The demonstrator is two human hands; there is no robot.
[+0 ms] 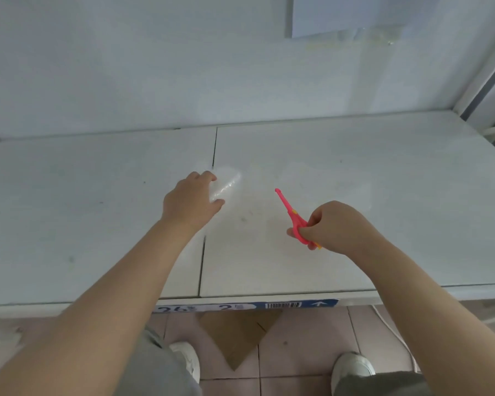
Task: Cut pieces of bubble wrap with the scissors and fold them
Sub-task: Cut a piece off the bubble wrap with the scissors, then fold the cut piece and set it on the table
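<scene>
Bubble wrap (226, 185) under left hand (190, 200)

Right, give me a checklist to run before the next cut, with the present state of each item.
1. Scissors in the right hand: ok, gripped at the handles.
2. Blades shut, tip pointing away from the person: ok.
3. Left hand on the bubble wrap: ok, fingers on a small clear piece.
4. That piece lying flat: not ok, it looks bunched or partly folded.
5. Blades clear of the left hand: ok, a clear gap between them.
6. More wrap lying on the table: cannot tell, too faint.
</scene>
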